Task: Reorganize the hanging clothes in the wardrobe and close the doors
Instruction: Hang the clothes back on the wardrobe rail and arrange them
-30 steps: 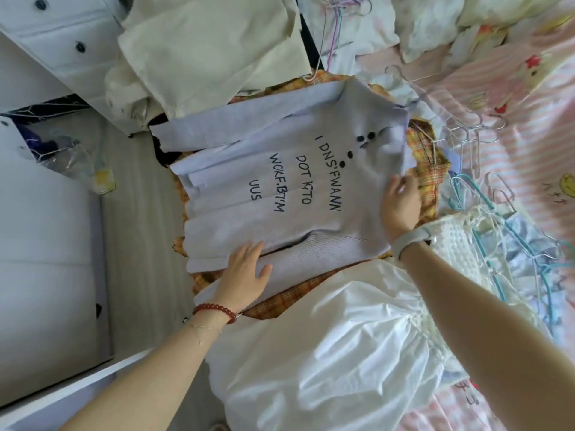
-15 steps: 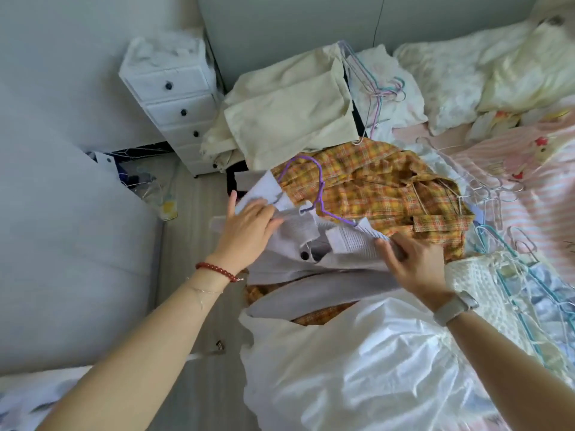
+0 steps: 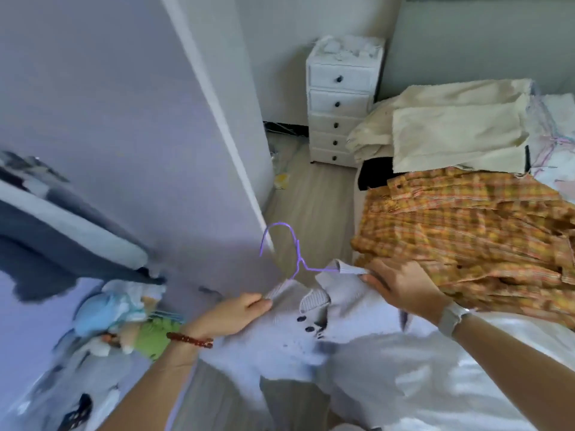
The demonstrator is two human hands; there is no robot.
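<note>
Lifted off the plaid shirt [image 3: 466, 231] since half a second ago, the pale lilac sweater [image 3: 339, 325] now hangs between both hands on its purple wire hanger [image 3: 291, 250], held out over the floor beside the bed. At far left, dark and blue clothes [image 3: 62, 237] show blurred by the white wardrobe door [image 3: 174, 150]. The left hand [image 3: 231, 312], fingers curled, pinches the sweater's left shoulder; the right hand [image 3: 401, 286] grips the right shoulder. A white drawer unit [image 3: 340, 102] stands behind, with cream fabric [image 3: 457, 132] lying on the bed.
</note>
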